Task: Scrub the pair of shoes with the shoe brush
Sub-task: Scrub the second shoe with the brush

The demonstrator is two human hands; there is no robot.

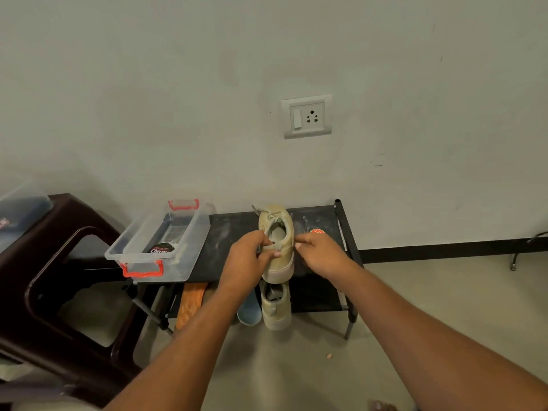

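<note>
A tan shoe point(277, 241) stands on the top shelf of the black shoe rack point(237, 225), heel toward me, toe pointing at twelve o'clock toward the wall. My left hand point(247, 258) is at its nine o'clock side, fingers point(268, 253) pinched on the heel collar. My right hand point(318, 252) is at its three o'clock side, fingers point(299, 243) curled and touching the shoe's edge; whether they truly grip it I cannot tell. The second shoe point(275, 307) sits on the lower shelf, directly at six o'clock from the first. At nine o'clock on the rack rests a clear plastic box point(142, 253) with red latches, a dark polish tin point(161, 249) inside. A red-lidded tin point(317, 231) peeks out just beyond my right hand.
</note>
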